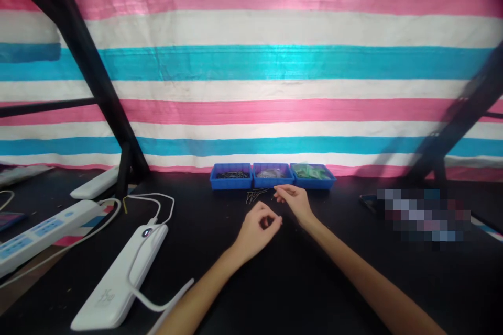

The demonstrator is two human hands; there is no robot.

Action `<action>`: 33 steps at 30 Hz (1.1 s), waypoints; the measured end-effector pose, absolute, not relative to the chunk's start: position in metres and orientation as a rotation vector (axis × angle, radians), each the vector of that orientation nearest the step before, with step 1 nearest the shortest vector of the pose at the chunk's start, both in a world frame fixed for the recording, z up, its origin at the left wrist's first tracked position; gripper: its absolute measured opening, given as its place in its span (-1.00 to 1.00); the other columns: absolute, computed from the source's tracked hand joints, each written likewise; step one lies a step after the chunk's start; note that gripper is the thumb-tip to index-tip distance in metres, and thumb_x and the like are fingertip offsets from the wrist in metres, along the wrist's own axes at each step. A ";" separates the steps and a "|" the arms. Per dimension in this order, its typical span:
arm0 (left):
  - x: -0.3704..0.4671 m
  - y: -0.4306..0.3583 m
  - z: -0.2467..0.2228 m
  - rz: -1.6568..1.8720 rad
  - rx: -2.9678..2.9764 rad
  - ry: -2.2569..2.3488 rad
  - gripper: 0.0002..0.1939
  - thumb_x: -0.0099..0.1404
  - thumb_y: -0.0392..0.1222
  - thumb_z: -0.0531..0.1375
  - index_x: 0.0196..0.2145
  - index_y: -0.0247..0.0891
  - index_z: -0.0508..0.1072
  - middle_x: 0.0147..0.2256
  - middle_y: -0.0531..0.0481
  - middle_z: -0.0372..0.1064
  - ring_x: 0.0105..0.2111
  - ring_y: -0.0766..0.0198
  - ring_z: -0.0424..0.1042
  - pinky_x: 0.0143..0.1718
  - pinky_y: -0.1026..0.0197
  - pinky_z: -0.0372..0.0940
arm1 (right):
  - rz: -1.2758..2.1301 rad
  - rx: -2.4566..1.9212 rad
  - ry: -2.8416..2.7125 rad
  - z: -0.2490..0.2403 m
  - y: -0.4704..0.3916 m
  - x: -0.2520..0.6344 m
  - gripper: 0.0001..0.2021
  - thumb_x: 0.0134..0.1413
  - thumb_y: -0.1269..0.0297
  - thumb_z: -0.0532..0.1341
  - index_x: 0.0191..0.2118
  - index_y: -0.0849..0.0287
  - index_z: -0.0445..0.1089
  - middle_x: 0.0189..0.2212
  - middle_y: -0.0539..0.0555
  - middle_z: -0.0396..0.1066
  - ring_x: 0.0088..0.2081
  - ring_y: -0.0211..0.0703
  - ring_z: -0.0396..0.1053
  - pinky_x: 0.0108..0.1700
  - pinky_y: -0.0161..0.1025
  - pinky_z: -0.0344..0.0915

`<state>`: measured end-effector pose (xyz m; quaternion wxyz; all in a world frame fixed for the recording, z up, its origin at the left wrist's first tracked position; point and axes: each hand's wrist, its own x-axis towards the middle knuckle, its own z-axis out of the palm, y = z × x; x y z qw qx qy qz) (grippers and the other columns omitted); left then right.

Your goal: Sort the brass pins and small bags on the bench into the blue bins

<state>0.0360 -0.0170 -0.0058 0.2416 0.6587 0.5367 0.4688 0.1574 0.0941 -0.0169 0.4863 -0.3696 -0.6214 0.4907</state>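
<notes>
My left hand [257,227] is over the black table [310,282], its thumb and fingertips curled together; anything between them is too small to make out. Farther forward and to the right, my right hand [294,201] has its fingertips pinched near the front of the bins, and what they hold is unclear. Thin metal pieces [255,195] lie just left of my right fingertips. Behind them stand three blue bins: the left bin [231,183] with dark thin pieces, the middle bin [274,182] with clear items, the right bin [317,183] with green and clear packets.
A white power bank [121,277] with a white cable lies at the left, near my left forearm. Beyond it are a power strip [51,230] and another white device [95,182]. Black frame posts flank the table; a blurred item [424,214] lies right.
</notes>
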 end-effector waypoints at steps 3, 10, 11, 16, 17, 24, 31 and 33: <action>0.037 -0.018 -0.008 1.170 1.823 1.403 -0.79 0.16 -0.11 0.12 -0.46 -0.24 0.49 -0.38 0.01 0.27 -0.49 0.40 0.24 -0.49 0.32 0.16 | 1.286 -0.862 -1.509 -0.003 0.108 0.129 -0.74 -0.21 0.18 0.26 -0.40 0.28 0.48 -0.56 0.09 0.47 -0.56 -0.27 0.36 -0.47 -0.30 0.27; 0.028 -0.011 -0.020 1.056 1.879 1.426 -0.81 0.16 -0.14 0.10 -0.44 -0.21 0.50 -0.37 0.00 0.30 -0.44 0.35 0.27 -0.38 0.28 0.19 | 1.369 -0.739 -1.742 0.012 0.119 0.095 -0.70 -0.17 0.26 0.24 -0.23 0.21 0.47 -0.27 0.12 0.50 -0.30 -0.17 0.45 -0.30 -0.28 0.32; 0.028 -0.011 -0.022 1.030 1.907 1.450 -0.82 0.16 -0.16 0.10 -0.44 -0.20 0.50 -0.36 0.00 0.31 -0.40 0.32 0.29 -0.34 0.26 0.19 | 1.291 -0.738 -1.829 0.007 0.118 0.098 -0.73 -0.15 0.29 0.23 -0.24 0.21 0.48 -0.29 0.12 0.50 -0.30 -0.17 0.44 -0.28 -0.27 0.32; 0.028 -0.015 -0.023 0.874 2.094 1.650 -0.86 0.14 -0.20 0.10 -0.45 -0.17 0.46 -0.30 -0.01 0.33 -0.22 0.18 0.30 -0.11 0.06 0.12 | 0.605 -0.705 -2.366 -0.015 0.107 0.122 -0.76 -0.05 0.47 0.12 -0.30 0.13 0.50 -0.32 0.04 0.50 -0.24 -0.18 0.36 -0.19 -0.22 0.22; 0.028 -0.016 -0.022 0.853 2.123 1.686 -0.87 0.14 -0.21 0.09 -0.45 -0.17 0.45 -0.29 -0.01 0.33 -0.21 0.16 0.30 -0.10 0.04 0.10 | 0.476 -0.672 -2.459 -0.017 0.105 0.126 -0.74 -0.03 0.50 0.10 -0.29 0.11 0.49 -0.29 0.03 0.50 -0.21 -0.18 0.34 -0.16 -0.21 0.19; 0.016 -0.009 -0.020 0.803 2.101 2.042 -0.86 0.16 -0.24 0.06 -0.41 -0.20 0.43 -0.34 -0.05 0.34 -0.28 0.15 0.31 -0.22 0.09 0.08 | -0.057 -0.602 -2.807 -0.017 0.103 0.122 -0.79 0.09 0.47 0.08 -0.27 0.13 0.45 -0.32 0.05 0.47 -0.18 -0.19 0.24 -0.19 -0.21 0.01; 0.009 -0.006 -0.020 0.841 2.009 2.207 -0.86 0.17 -0.23 0.06 -0.34 -0.21 0.41 -0.39 -0.01 0.33 -0.32 0.18 0.30 -0.28 0.14 0.05 | -0.228 -0.473 -2.900 -0.011 0.108 0.121 -0.82 0.08 0.45 0.09 -0.36 0.17 0.43 -0.38 0.06 0.45 -0.20 -0.14 0.20 -0.24 -0.19 -0.03; 0.009 -0.005 -0.021 0.861 1.985 2.234 -0.85 0.17 -0.21 0.06 -0.32 -0.21 0.40 -0.40 -0.01 0.33 -0.33 0.18 0.30 -0.30 0.15 0.05 | -0.219 -0.434 -2.918 -0.008 0.104 0.128 -0.84 0.07 0.43 0.10 -0.34 0.17 0.43 -0.40 0.06 0.44 -0.22 -0.15 0.20 -0.25 -0.19 -0.03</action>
